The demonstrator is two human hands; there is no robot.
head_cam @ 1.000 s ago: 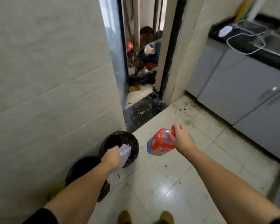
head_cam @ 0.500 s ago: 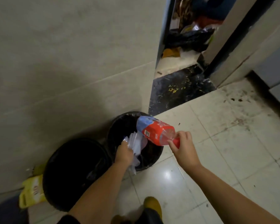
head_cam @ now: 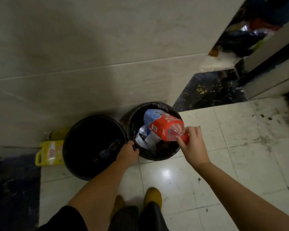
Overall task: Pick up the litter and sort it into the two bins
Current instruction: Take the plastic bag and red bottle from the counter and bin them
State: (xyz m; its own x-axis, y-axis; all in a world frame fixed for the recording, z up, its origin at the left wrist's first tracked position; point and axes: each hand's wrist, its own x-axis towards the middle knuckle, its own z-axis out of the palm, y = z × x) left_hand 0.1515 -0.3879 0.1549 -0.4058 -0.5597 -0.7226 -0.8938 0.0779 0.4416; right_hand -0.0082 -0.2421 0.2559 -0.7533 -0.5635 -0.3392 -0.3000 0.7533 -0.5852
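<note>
Two round black bins stand side by side against the tiled wall. The left bin (head_cam: 83, 175) looks dark inside. My right hand (head_cam: 193, 144) grips a clear plastic bottle (head_cam: 165, 129) with a red label by its red-capped neck. The bottle lies tilted over the right bin (head_cam: 157, 158), base pointing into it. A crumpled white plastic wrapper (head_cam: 144, 139) sits inside the right bin under the bottle. My left hand (head_cam: 128, 154) is at the rim between the two bins, fingers curled next to the wrapper's edge. Whether they hold it is hidden.
A yellow jug (head_cam: 48, 153) lies on the floor against the wall, left of the left bin. A black stone threshold (head_cam: 210, 90) leads to a doorway with piled dark bags (head_cam: 244, 39) at the upper right. My yellow shoes (head_cam: 153, 195) stand on the white floor tiles.
I have stepped closer and look more steeply down at the bins. The bottle moved further over the right bin. The white wrapper has dropped lower into that bin and my left hand has drawn back to the rim.
</note>
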